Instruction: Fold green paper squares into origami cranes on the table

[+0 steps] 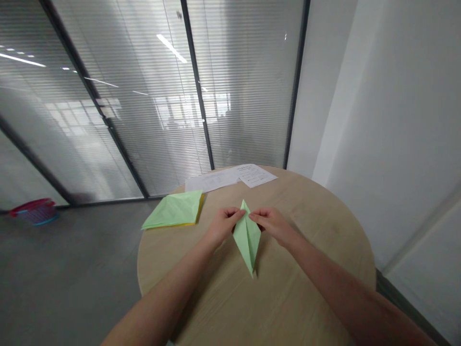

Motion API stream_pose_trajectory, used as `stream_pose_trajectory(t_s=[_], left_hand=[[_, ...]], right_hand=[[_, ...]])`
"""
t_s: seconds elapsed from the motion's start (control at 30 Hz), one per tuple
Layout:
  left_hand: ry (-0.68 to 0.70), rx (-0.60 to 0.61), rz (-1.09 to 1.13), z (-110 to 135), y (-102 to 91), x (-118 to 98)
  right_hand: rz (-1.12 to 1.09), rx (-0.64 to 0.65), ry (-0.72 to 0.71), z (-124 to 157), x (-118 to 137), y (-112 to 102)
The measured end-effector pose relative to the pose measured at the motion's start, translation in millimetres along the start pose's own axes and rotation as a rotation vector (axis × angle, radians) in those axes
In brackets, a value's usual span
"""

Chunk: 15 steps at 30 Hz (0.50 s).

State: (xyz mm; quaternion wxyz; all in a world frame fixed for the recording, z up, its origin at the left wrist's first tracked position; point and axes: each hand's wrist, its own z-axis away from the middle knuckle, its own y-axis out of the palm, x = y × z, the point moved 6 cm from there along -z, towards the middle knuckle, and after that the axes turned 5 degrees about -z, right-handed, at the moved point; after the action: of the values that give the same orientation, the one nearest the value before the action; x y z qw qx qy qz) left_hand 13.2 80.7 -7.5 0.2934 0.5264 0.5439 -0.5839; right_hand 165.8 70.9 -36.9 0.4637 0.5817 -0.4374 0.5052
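Between my two hands is a light green folded paper [247, 236], shaped like a long narrow diamond with a crease down its middle. Its lower point hangs toward me, close above the table or touching it; I cannot tell which. My left hand [227, 222] pinches the paper's upper left edge, thumb on the front face and fingers behind. On the opposite edge, my right hand [271, 223] grips it the same way. The fingers behind the paper are partly hidden.
A round wooden table [309, 269] lies under my hands. Green sheets [175, 209] rest over yellow ones at its left edge. Printed white papers [255, 175] lie at the far edge. A red and blue basket [36, 211] stands on the floor at left. Glass panels and a white wall surround the table.
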Motion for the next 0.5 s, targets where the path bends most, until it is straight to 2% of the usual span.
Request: stream_pose_trajectory(t_s=[0.1, 0.17, 0.37, 0.5], left_hand=[[-0.003, 0.023, 0.003, 0.1, 1.0, 0.4], [0.002, -0.02, -0.001, 0.0, -1.7, -0.5], [0.106, -0.342, -0.005, 2.8, -23.0, -10.2], [0.153, -0.425, -0.02, 4.8, -30.8, -12.9]], right_hand=[[0.03, 0.058, 0.002, 1.8, -0.2, 3.3], [0.048, 0.072, 0.006, 2.9, -0.2, 4.1], [0.058, 0.079, 0.06, 5.1, -1.1, 5.2], [0.005, 0.096, 0.062, 7.2, 1.2, 6.7]])
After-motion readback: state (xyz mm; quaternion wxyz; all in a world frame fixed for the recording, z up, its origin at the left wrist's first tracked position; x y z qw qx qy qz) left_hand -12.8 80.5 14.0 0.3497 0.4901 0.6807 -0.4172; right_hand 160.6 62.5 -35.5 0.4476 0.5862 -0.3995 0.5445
